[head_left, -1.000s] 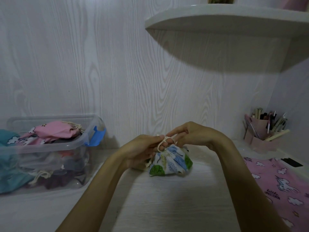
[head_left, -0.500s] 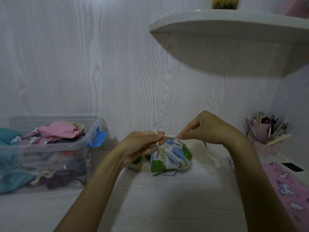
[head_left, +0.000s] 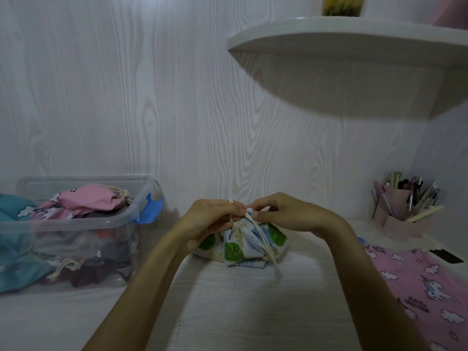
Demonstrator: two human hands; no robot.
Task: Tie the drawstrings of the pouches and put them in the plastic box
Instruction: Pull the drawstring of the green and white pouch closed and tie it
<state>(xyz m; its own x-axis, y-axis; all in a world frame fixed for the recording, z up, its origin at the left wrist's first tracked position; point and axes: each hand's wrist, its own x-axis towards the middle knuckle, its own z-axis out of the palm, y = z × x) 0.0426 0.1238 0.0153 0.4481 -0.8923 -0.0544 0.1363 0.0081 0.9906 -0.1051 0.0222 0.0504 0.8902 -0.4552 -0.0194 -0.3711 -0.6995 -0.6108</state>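
A small white pouch [head_left: 243, 245] printed with green and blue leaves rests on the white desk in the middle. My left hand [head_left: 210, 219] and my right hand [head_left: 281, 215] meet just above its gathered neck, both pinching the cream drawstring [head_left: 266, 245], whose loose ends hang down over the pouch front. A clear plastic box [head_left: 76, 221] with blue latches stands at the left and holds several tied pouches, a pink one [head_left: 88, 198] on top.
A pink unicorn-print fabric [head_left: 425, 282] lies flat at the right. Behind it stands a pink holder [head_left: 400, 211] full of pens. A curved white shelf [head_left: 354, 46] juts out overhead at the upper right. The wood-grain wall runs close behind the desk.
My right hand pulled the cord out to the right, then came back in against my left hand at the pouch's neck. The cord ends now hang down over the pouch.
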